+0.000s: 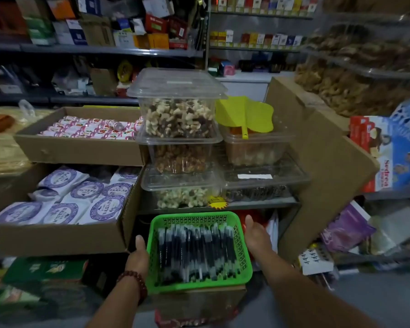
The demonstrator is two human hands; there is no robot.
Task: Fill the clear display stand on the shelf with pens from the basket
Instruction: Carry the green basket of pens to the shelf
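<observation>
carrying step, i'd judge: left grip (139,254) and right grip (256,235) clasp the green basket (199,286) by its sides, pens (197,252) inside. display stand unseen; the next move calls for finding it.

Both side walls of the green mesh plastic basket (242,252) are taken up by the left hand (139,254) and right hand (256,235). At 12 o'clock a stack of clear lidded plastic tubs of nuts (178,119) rises just past its far rim. At 9 o'clock an open brown cardboard box of purple-printed packets (57,240) crowds the left hand. At 3 o'clock a tall slanted cardboard panel (322,166) stands near. Free room lies above the basket and at 6 o'clock.
</observation>
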